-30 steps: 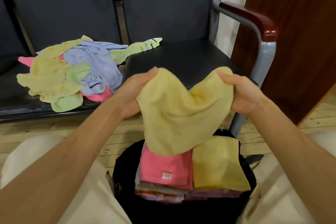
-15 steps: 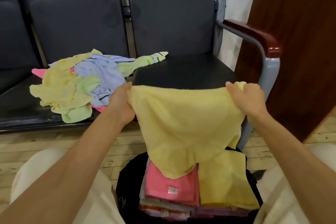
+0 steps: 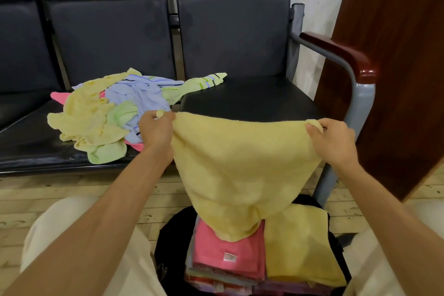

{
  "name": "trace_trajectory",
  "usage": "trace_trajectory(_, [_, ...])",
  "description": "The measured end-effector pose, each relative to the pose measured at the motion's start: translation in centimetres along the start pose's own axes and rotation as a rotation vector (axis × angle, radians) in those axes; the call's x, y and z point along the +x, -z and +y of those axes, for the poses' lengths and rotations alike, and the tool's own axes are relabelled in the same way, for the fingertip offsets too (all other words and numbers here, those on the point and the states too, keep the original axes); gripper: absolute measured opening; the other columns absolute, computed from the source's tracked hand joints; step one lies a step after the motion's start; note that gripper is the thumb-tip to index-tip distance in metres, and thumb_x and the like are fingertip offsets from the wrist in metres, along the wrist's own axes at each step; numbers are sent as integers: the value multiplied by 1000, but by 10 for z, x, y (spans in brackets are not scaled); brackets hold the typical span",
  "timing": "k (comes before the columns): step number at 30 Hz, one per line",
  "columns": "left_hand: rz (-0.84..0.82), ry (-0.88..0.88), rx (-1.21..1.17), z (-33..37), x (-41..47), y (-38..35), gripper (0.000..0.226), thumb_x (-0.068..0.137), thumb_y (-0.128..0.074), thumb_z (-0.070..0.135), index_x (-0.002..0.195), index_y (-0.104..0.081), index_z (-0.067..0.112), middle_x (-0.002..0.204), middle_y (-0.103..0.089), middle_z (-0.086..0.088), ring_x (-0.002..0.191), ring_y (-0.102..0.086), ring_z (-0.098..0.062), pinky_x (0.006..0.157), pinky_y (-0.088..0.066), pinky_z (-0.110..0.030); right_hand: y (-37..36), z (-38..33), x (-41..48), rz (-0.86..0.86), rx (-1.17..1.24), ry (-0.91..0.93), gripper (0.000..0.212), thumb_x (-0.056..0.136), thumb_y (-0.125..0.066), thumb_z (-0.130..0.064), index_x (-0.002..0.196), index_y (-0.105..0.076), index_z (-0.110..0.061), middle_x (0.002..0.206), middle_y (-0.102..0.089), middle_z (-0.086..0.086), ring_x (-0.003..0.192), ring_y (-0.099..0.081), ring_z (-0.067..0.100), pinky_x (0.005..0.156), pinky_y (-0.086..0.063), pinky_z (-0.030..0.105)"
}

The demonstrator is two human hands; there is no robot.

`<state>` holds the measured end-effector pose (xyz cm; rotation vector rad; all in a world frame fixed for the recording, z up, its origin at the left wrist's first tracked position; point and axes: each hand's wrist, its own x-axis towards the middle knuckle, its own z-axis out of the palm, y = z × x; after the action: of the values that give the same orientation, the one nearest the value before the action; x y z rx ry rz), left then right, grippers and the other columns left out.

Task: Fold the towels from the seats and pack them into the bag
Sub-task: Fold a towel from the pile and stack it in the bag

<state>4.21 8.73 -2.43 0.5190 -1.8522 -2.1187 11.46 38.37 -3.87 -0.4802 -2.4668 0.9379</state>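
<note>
Head view. The left hand [image 3: 156, 131] and right hand [image 3: 332, 142] each pinch an upper corner of a yellow towel [image 3: 242, 170], fingers curled round the cloth. Its top edge runs taut and roughly level from left to right; the rest hangs down to a bunched point, so the lower corners cannot be made out. That point rests over the open black bag [image 3: 173, 243] on the wooden floor [image 3: 72, 190] between the person's knees.

The bag's rim is largely covered by the cloth and cut off by the lower frame edge. Inside lie a folded pink towel [image 3: 228, 257] beside a folded yellow towel [image 3: 300, 247], both atop a stack of which only thin coloured edges show. The pink towel carries a small white label [image 3: 230, 256]; any writing on it is too small to read.

A heap of unfolded towels [image 3: 108, 113], yellow, green, blue and pink, lies on the left seat [image 3: 28, 146], one striped green end reaching toward the right seat [image 3: 252, 98]. The heap partly hides its lower pieces. A wooden armrest [image 3: 341, 55] and a brown panel [image 3: 396, 79] stand at right.
</note>
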Motion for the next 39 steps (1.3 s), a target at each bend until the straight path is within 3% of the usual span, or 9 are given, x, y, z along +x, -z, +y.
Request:
trace_trajectory(4, [-16, -36, 31, 5, -1, 2, 24, 90, -61, 19, 109, -51, 28, 97, -52, 3, 92, -54, -22, 82, -51, -44, -2, 5, 9, 18, 468, -257, 26, 96, -60, -22, 119, -64, -11, 116, -63, 12, 108, -58, 23, 95, -49, 37])
trace_trajectory(7, [-73, -3, 1, 13, -5, 3, 15, 89, -62, 20, 100, -68, 28, 101, -61, 6, 101, -58, -23, 92, -52, -48, 0, 7, 16, -1, 743, -358, 17, 98, -55, -19, 98, -70, -26, 119, -64, 5, 113, -58, 23, 100, -49, 42])
trace_trajectory(13, [-305, -59, 123, 33, -3, 14, 23, 94, -54, 22, 93, -76, 29, 103, -62, -2, 88, -55, -26, 82, -49, -46, 20, -10, 26, 47, 779, -244, 15, 96, -58, -26, 97, -73, -28, 117, -65, 1, 112, -58, 20, 95, -50, 41])
trace_trajectory(19, [-411, -453, 443, 94, 12, 7, 26, 99, -47, 7, 112, -68, 10, 115, -64, -8, 101, -57, -16, 95, -48, -36, 55, -54, 55, 218, 793, -151, 21, 97, -55, -15, 111, -70, -10, 92, -61, -8, 84, -56, 4, 68, -44, 18])
trace_trajectory(21, [-378, -552, 501, 116, 11, 4, 25, 98, -48, 8, 112, -69, 8, 113, -63, -6, 100, -57, -16, 90, -48, -34, 68, -69, 59, 280, 740, -99, 21, 98, -52, -11, 109, -70, -11, 92, -61, -8, 82, -54, 1, 74, -46, 18])
trace_trajectory(25, [-354, -619, 498, 148, 4, -1, 22, 95, -53, 9, 111, -69, 7, 111, -66, -8, 94, -60, -16, 80, -48, -27, 91, -83, 63, 346, 611, -11, 23, 99, -47, -9, 105, -69, -15, 114, -64, 3, 111, -56, 16, 103, -46, 41])
trace_trajectory(31, [-300, -567, 469, 165, -3, -1, 22, 93, -58, 9, 111, -69, 10, 112, -61, -6, 99, -55, -16, 78, -43, -25, 108, -93, 63, 358, 639, -36, 24, 100, -48, -11, 109, -70, -14, 119, -65, 6, 117, -55, 21, 103, -46, 41])
trace_trajectory(35, [-280, -388, 287, 166, -2, -2, 20, 88, -65, 5, 107, -70, 4, 98, -66, -11, 89, -58, -21, 72, -48, -29, 111, -97, 59, 297, 774, -133, 25, 100, -48, -9, 110, -70, -11, 123, -63, 8, 120, -53, 22, 106, -43, 41])
trace_trajectory(39, [-435, -126, -38, 172, -12, -4, 12, 87, -65, 1, 97, -67, -3, 87, -67, -8, 72, -67, -15, 62, -56, -23, 129, -106, 64, 235, 1030, -374, 15, 88, -64, -5, 96, -71, -16, 110, -68, 7, 97, -63, 20, 76, -55, 33])
